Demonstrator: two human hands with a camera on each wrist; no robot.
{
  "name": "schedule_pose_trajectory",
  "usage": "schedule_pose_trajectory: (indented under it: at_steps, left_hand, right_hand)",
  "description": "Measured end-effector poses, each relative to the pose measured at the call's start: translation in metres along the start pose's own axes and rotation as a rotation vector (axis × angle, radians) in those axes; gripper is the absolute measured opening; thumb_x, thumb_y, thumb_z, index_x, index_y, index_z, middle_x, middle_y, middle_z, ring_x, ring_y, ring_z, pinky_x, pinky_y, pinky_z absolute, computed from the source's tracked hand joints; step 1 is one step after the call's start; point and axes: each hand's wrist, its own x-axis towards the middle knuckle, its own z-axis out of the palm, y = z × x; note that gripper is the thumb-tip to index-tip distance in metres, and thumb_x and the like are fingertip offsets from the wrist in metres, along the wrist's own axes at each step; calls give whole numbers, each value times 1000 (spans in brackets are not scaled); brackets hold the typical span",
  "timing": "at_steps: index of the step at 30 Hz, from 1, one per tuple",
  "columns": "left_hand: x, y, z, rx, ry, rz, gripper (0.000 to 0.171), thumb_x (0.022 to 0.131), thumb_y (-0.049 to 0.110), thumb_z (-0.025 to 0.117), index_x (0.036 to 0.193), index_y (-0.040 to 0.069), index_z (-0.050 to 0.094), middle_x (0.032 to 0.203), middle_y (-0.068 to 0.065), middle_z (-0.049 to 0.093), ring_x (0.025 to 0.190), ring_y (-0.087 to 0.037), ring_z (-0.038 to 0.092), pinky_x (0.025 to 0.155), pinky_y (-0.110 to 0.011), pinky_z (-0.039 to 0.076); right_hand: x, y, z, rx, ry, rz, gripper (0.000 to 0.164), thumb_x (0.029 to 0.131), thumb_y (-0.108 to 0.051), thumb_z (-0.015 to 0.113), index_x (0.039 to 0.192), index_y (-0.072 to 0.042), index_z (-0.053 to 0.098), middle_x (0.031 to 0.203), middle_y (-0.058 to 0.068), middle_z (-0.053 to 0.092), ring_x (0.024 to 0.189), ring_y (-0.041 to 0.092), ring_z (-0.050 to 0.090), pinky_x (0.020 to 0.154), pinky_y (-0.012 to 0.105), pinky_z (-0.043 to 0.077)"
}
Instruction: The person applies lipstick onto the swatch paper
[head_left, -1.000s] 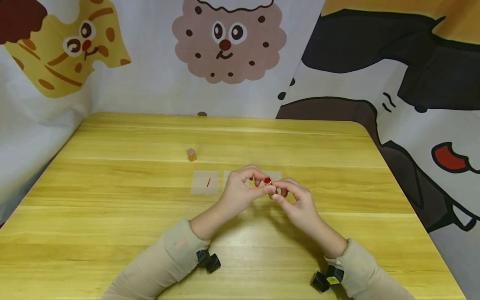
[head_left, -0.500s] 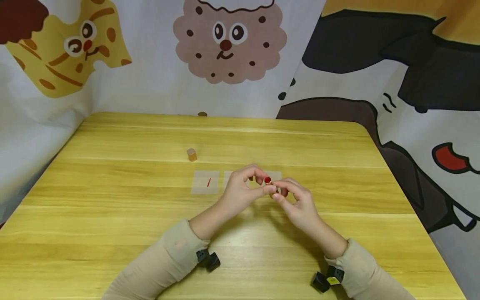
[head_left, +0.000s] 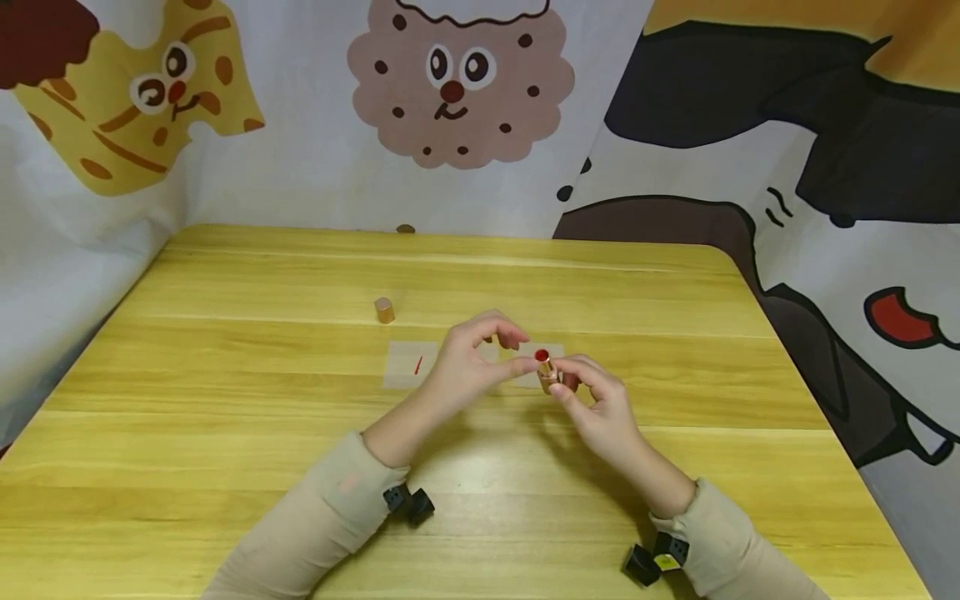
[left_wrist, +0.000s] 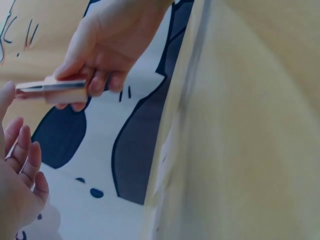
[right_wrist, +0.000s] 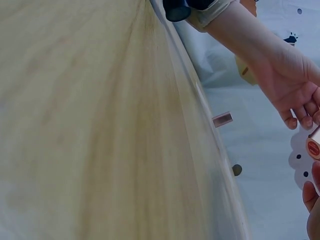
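A lipstick in a rose-gold tube stands nearly upright over the table, its red tip showing at the top. My right hand pinches the tube between thumb and fingers. Just left of it, my left hand has its fingers loosely bent and apart, with the thumb tip right by the lipstick's upper end. The left wrist view shows the lipstick side-on, its metal collar out beyond the right fingers. In the right wrist view only the round labelled base shows at the edge.
A thin paper square with a short red streak lies left of the hands. Further pale squares lie partly hidden behind them. The lipstick cap stands farther back on the wooden table. A cartoon-printed cloth hangs behind.
My left hand has let go of the lipstick and drawn back to the left, its fingers spreading. More of the tube now shows in my right hand, which has hardly moved.
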Motion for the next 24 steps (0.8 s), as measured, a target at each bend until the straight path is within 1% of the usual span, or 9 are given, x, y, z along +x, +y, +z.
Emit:
schedule_pose_trajectory:
  at_steps: [2,3,6,10,12,17,21,23,24]
  left_hand:
    - [2,1,-5,15,20,7,22,77,15,82,94,9,68,87,2,62,85,-21,56,83,-48,42]
    - [3,1,-8,26,30,8,22,78,15,82,94,9,69,87,3,62,86,-18,56,84,-46,42]
    - [6,1,-17,48,66,-3,21,78,14,81,95,9,68,89,3,64,88,-15,56,84,-41,41]
    - [8,-1,-30,56,125,-26,21,80,12,79,96,6,69,92,-1,66,90,-15,58,85,-37,41]
    - [9,-2,-37,59,153,-40,21,80,12,79,96,5,68,93,-3,66,90,-16,58,84,-35,40]
    - [12,-5,-51,54,202,-62,23,82,12,78,98,0,67,97,-9,65,94,-19,57,88,-39,38]
    - [13,-8,-61,75,238,-72,25,83,14,77,100,0,67,100,-7,65,97,-18,57,90,-42,38]
    - [14,-10,-66,87,253,-70,25,82,15,77,101,1,67,101,-4,66,98,-16,57,90,-41,38]
    - [14,-7,-67,90,259,-71,25,83,13,77,102,0,67,102,-6,66,98,-18,57,90,-41,38]
  right_hand:
    - [-2,3,-1,-3,-4,20,22,89,-4,65,103,13,63,92,13,64,73,13,50,67,20,44]
    - [-3,4,-1,-6,-5,27,22,89,-4,65,104,12,63,93,13,65,73,14,50,68,20,44]
    - [-5,7,-2,-10,-6,36,22,89,-3,66,107,9,64,95,12,65,74,15,51,68,21,45]
    - [-6,9,-2,-2,-3,28,21,88,1,66,108,9,64,96,12,65,74,15,51,69,21,45]
    - [-6,9,-1,4,-2,28,21,88,0,66,107,9,64,95,12,65,74,15,50,69,21,45]
    - [-6,9,-1,8,0,38,26,91,-12,65,107,9,65,93,11,65,73,15,50,68,21,45]
    - [-6,9,-1,10,-4,43,24,91,-10,65,108,8,65,93,11,65,73,15,50,68,21,45]
    - [-6,9,-1,12,-7,47,25,91,-11,65,108,8,65,94,11,65,73,15,50,68,21,45]
    - [-6,9,-1,13,-8,49,26,92,-13,65,108,7,65,94,11,65,73,15,50,69,21,45]
